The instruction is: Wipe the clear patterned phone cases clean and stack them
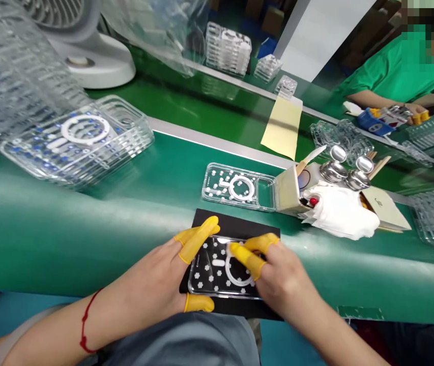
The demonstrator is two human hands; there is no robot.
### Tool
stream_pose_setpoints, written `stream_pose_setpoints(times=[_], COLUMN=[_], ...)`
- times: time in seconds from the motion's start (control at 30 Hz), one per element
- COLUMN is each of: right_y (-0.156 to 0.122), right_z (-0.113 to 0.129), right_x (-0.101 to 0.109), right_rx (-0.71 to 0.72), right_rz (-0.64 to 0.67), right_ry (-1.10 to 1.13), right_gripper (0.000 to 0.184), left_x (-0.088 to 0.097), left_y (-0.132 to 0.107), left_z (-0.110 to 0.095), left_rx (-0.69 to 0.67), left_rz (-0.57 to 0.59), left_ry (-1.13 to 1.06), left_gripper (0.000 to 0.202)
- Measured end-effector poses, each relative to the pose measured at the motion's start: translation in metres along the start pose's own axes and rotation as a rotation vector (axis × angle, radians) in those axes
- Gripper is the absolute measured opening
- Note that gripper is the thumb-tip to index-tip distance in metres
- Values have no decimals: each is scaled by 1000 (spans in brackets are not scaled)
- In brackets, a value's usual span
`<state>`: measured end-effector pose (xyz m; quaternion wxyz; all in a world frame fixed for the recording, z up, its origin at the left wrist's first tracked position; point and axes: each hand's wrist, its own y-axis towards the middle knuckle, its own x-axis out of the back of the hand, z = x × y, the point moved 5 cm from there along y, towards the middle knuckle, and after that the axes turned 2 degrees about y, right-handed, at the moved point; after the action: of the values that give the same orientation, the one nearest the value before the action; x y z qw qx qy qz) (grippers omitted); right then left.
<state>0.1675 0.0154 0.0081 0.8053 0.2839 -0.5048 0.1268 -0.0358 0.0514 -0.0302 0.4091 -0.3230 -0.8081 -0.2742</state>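
A clear phone case (212,279) with white flowers and a white ring lies on a black pad (235,223) in front of me. My left hand (167,272) grips its left end, with yellow finger cots over the top edge and thumb at the bottom edge. Yellow cots also cover the fingertips of my right hand (278,269). Those fingers are pinched together over the upper part of the ring. Whatever they may hold is too small or hidden to make out. Behind the pad lies another flower-patterned clear case (219,188).
Stacked clear cases (87,134) and a white fan (106,61) stand left. At right are a small box (289,188), metal pump bottles (334,172) and white cloths (341,211). Yellow paper (283,124) lies farther back. Across the bench works a person in green (388,71).
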Motion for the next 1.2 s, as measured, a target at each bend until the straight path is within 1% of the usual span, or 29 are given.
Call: stream_pose_setpoints(times=[0.07, 0.13, 0.2, 0.27, 0.3, 0.37, 0.47, 0.53, 0.6, 0.67, 0.73, 0.8, 0.87, 0.9, 0.97, 1.03, 1.07, 1.13, 1.2], right_y=[-3, -12, -20, -19, -14, 4, 36, 46, 42, 26, 4, -19, -33, -35, -28, -13, -5, 5, 3], right_z=[6, 5, -5, -12, -12, -6, 14, 26, 32, 30, 17, -1, -17, -23, -28, -21, -14, -1, 5], right_x=[0, 4, 13, 19, 17, 6, -17, -25, -24, -13, 3, 21, 32, 34, 29, 17, 11, 3, 9], right_rx=[63, 44, -3, 1, 27, 81, 172, 199, 203, 198, 157, 113, 99, 98, 77, 61, 64, 90, 95], right_rz=[87, 166, 152, 79, 52, 25, 0, 28, 93, 176, 261, 316, 323, 300, 229, 145, 124, 149, 235], right_ry=[101, 151, 65, -55, -91, -109, -74, -20, 69, 156, 199, 200, 172, 146, 62, -6, -10, 59, 159], right_gripper=[32, 32, 38, 42, 41, 37, 35, 35, 36, 39, 42, 42, 40, 39, 41, 41, 38, 32, 31], left_x=[0, 1, 1, 1, 1, 1, 2, 2, 3, 3, 2, 1, 1, 1, 2, 3, 4, 5, 5], left_y=[1, 2, 2, 3, 3, 3, 3, 4, 4, 4, 4, 3, 3, 3, 3, 4, 4, 3, 3], left_z=[1, 1, 1, 0, 0, 0, 1, 2, 1, 0, 0, 0, 1, 1, 1, 2, 2, 3, 3], left_rx=[24, 39, 43, 39, 39, 46, 79, 95, 90, 66, 60, 59, 60, 61, 60, 55, 54, 45, 32], left_rz=[7, 13, 18, 19, 17, 15, 5, -7, -13, -5, 18, 37, 51, 59, 66, 53, 43, 24, 6], left_ry=[-19, -52, -80, -100, -103, -110, -145, -171, -169, -147, -127, -122, -132, -139, -138, -112, -92, -58, -45], left_gripper=[114, 118, 121, 120, 119, 119, 135, 143, 136, 123, 117, 113, 105, 102, 102, 108, 110, 110, 106])
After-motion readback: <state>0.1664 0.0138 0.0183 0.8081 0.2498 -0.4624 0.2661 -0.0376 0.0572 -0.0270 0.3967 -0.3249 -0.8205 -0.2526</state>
